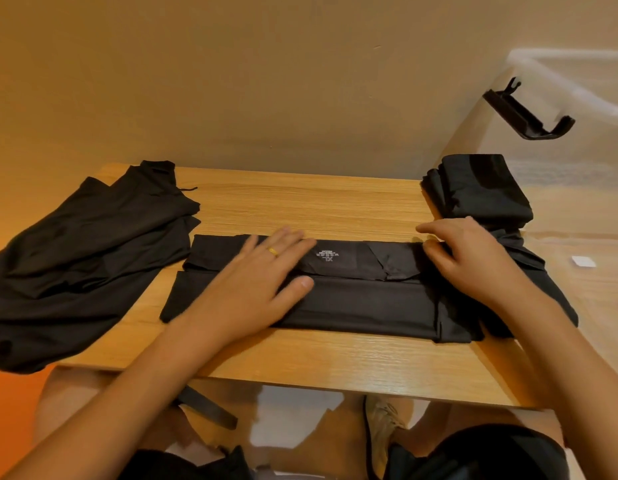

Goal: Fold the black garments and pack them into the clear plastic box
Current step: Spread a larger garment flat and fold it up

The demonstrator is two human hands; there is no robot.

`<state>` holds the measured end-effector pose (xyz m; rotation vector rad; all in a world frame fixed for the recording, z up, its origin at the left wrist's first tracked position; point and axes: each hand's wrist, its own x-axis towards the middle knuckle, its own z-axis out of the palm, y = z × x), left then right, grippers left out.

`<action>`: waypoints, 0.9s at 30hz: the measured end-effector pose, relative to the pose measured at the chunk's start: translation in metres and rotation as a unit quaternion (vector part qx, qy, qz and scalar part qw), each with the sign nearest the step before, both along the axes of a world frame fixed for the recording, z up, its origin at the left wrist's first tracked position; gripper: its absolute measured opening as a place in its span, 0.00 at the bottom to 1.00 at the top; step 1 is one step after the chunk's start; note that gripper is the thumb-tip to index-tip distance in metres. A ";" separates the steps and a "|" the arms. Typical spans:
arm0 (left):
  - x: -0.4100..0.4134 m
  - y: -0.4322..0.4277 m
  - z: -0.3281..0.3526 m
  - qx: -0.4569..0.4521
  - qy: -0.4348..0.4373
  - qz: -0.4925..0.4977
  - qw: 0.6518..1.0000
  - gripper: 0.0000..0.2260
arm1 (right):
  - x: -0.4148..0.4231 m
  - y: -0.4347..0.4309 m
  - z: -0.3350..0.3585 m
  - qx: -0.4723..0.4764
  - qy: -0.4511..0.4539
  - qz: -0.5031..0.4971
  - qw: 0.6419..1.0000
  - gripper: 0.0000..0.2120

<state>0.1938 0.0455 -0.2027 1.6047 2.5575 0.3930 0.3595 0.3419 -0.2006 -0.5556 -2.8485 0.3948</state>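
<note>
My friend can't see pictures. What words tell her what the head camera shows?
Two hands fold a black garment on a wooden table: the left hand presses it flat, the right hand grips its right end. More black clothes lie heaped at the left, and a folded black bundle seems to sit inside the clear plastic box at the right.

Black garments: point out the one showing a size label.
The middle garment, printed XL in white; the loose pile at left and the folded bundle at right show none.
</note>
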 end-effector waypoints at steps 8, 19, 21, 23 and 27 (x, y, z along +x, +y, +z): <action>0.007 0.018 0.012 0.016 0.014 0.117 0.993 0.24 | -0.002 0.012 -0.009 0.068 -0.033 0.002 0.997 0.16; -0.082 -0.030 -0.002 -0.053 -0.019 0.345 0.937 0.14 | -0.011 0.020 -0.012 0.083 -0.026 -0.010 0.996 0.12; -0.090 -0.026 0.002 -0.045 -0.061 0.327 0.942 0.07 | -0.012 0.021 -0.013 0.066 -0.020 -0.012 0.998 0.10; -0.099 -0.020 0.008 -0.061 -0.076 0.315 0.944 0.05 | -0.012 0.023 -0.012 0.055 -0.023 -0.012 0.998 0.09; -0.117 -0.006 0.013 -0.025 -0.131 0.302 0.944 0.03 | -0.009 0.022 -0.010 0.049 -0.035 -0.001 0.998 0.10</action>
